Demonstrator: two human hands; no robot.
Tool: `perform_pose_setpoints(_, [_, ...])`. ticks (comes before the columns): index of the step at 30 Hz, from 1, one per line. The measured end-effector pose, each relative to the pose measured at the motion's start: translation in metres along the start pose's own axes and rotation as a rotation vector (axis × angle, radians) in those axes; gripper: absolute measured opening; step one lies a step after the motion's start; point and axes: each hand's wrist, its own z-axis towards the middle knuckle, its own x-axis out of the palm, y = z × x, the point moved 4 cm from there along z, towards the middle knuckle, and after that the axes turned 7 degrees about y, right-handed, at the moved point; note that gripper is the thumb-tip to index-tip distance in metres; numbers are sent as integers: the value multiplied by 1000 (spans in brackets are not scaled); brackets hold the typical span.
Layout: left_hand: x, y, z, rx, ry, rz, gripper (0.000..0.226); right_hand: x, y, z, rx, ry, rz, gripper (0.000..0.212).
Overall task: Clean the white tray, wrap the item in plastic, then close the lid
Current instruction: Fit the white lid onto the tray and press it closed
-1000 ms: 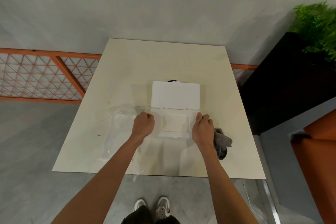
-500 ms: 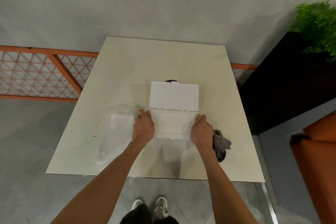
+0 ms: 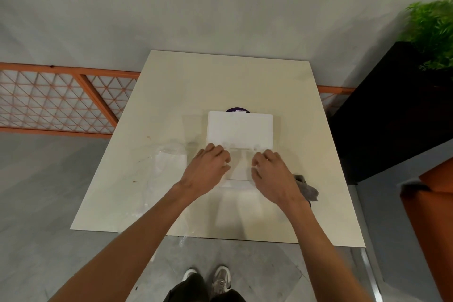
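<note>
- Left hand (image 3: 210,169) and right hand (image 3: 272,176) low over the white tray (image 3: 239,173), fingers curled inward; gripping or not, cannot tell.
- Lid (image 3: 240,130) open, raised at the tray's far edge.
- Clear plastic (image 3: 169,162) just left of the tray; grey cloth (image 3: 306,189) just right.
- Wide stretch of table (image 3: 220,76) beyond the lid.

The tabletop (image 3: 220,81) is smooth, cream, faintly glossy. The white tray (image 3: 239,171) and its lid (image 3: 240,130) look like matt plastic. Clear, crinkled plastic film (image 3: 169,159) glints. The grey cloth (image 3: 306,189) looks soft and matt.
</note>
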Motion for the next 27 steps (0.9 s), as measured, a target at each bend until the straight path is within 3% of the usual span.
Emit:
perform_pose_setpoints(2, [1,-7,5,23,122,75,28,-3,4,2,-86,87,-48,24])
perform_pose_setpoints(5, [6,-10,11,56,171,227,29,-10,6,8,-98,151,-66,31])
perform_pose_setpoints(10, [5,-13,8,78,161,329,5,-14,4,16,-123,202,-108,35])
perform_pose_setpoints(14, [10,-13,8,99,127,379,21,-15,4,15,-133,198,-94,38])
perform_pose_setpoints(27, [9,-13,21,207,124,499,16,-16,23,18,-100,206,15,39])
